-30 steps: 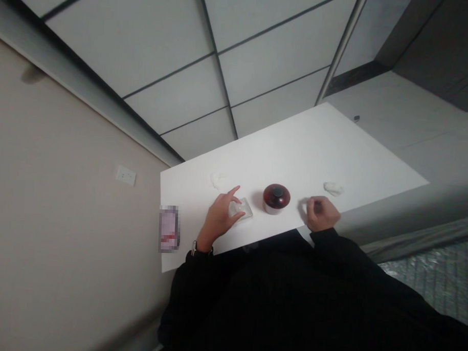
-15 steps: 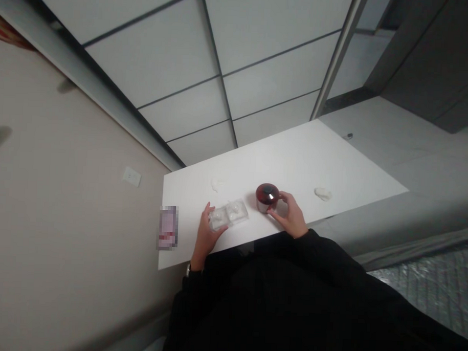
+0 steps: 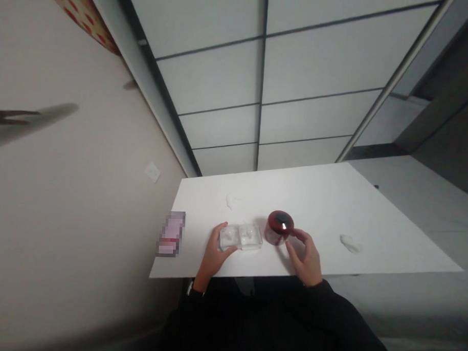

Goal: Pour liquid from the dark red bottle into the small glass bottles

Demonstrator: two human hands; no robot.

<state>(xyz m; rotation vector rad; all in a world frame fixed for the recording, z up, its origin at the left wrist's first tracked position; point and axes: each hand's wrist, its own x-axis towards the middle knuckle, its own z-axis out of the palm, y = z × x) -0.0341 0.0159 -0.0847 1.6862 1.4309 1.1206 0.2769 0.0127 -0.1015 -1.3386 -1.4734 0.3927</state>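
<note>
A clear plastic tray with two square compartments (image 3: 249, 236) lies on the white table (image 3: 318, 191). My left hand (image 3: 217, 249) grips its left end, fingers behind and thumb along the front edge. Just right of the tray stands a round, glossy dark red container (image 3: 277, 235) with a dark spot on top. At its right side is my right hand (image 3: 305, 255), thumb and forefinger spread apart, their tips at the container's edge. Whether they press on it I cannot tell.
A crumpled whitish piece (image 3: 350, 243) lies to the right, and a thin white scrap (image 3: 230, 201) behind the tray. A blurred pink packet (image 3: 172, 234) sits by the left edge. A wall stands left, a panelled partition (image 3: 224, 126) behind.
My view has swung, so everything sits lower and farther right in the picture. My right thumb has drawn back from the container's front toward its right edge. The left hand keeps the tray.
</note>
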